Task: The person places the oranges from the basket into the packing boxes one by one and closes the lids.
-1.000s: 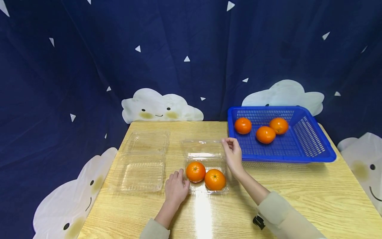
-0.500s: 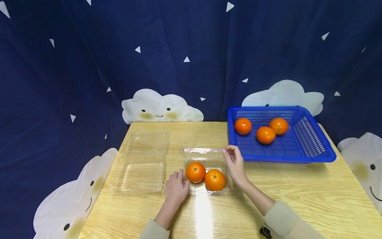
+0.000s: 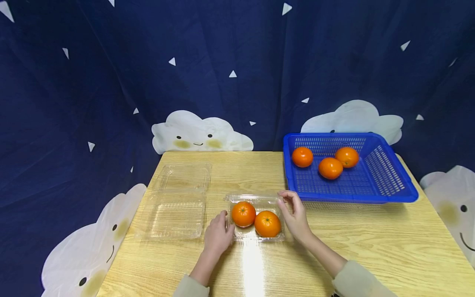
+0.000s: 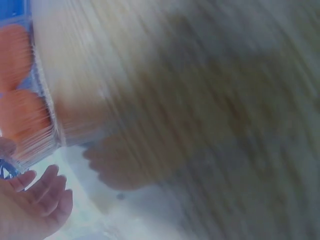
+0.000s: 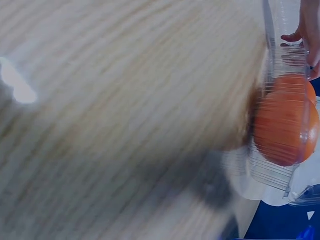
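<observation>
A clear plastic clamshell box [image 3: 256,238] stands on the table between the hands. Inside it sit two oranges, the left one [image 3: 243,214] a little behind the right one [image 3: 267,224]. My right hand [image 3: 297,218] pinches the right corner of the box's lid [image 3: 254,197], which is folded part way down over the back of the box. At the box's left side rests my left hand [image 3: 216,235], fingers relaxed, thumb near the front corner. The left wrist view shows the oranges [image 4: 20,115] blurred behind the ribbed wall; the right wrist view shows an orange [image 5: 282,130] through the plastic.
Another clear clamshell box [image 3: 176,216] lies unfolded on the wooden table [image 3: 371,239] at left. At the back right stands a blue plastic basket [image 3: 386,197] with three oranges [image 3: 330,168]. A dark blue curtain [image 3: 237,41] with clouds hangs behind.
My right hand has drawn the lid toward me and down, from lying back to leaning over the box's rear edge. My left hand and the oranges have hardly moved.
</observation>
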Demonstrator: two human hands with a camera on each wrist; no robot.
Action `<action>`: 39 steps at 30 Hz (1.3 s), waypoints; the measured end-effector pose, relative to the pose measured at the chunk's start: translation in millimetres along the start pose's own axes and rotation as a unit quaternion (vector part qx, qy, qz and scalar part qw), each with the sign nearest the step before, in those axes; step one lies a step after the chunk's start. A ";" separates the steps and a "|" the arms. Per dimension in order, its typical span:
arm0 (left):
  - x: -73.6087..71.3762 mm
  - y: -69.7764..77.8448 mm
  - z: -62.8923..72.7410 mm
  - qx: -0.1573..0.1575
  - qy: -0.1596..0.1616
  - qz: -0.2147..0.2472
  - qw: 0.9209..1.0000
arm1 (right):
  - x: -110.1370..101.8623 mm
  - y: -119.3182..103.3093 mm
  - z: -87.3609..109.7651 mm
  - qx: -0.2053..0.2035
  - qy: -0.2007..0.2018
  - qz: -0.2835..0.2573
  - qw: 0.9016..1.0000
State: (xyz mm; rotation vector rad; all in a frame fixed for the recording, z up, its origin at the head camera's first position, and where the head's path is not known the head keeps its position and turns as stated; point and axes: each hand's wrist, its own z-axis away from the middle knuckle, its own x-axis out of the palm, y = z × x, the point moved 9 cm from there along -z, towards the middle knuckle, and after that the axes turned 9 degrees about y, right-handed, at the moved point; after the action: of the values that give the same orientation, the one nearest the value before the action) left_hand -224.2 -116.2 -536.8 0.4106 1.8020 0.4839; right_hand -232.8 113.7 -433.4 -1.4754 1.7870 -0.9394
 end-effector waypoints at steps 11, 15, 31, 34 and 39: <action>0.5 -13.2 -1.4 -0.142 -0.058 0.258 0.954 | -0.8 -1.0 15.8 -0.050 -0.026 -0.019 0.998; 1.4 -15.8 0.7 -0.205 -0.080 0.338 0.915 | -2.0 -5.0 21.7 -0.082 -0.032 -0.005 0.996; -2.3 -12.7 6.0 -0.235 -0.114 0.401 0.878 | -5.4 18.3 54.4 -0.234 -0.105 0.099 0.961; -3.3 -12.6 7.2 -0.229 -0.112 0.403 0.879 | -4.4 16.5 58.3 -0.259 -0.114 0.116 0.952; -2.6 -13.9 9.3 -0.221 -0.116 0.398 0.883 | -3.9 13.6 65.2 -0.310 -0.122 0.134 0.933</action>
State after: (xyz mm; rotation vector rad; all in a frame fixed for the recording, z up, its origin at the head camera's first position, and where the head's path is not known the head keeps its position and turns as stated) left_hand -215.0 -128.3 -544.2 0.8452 1.1758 1.3269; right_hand -185.5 110.7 -480.4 -1.5601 2.1231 -0.0331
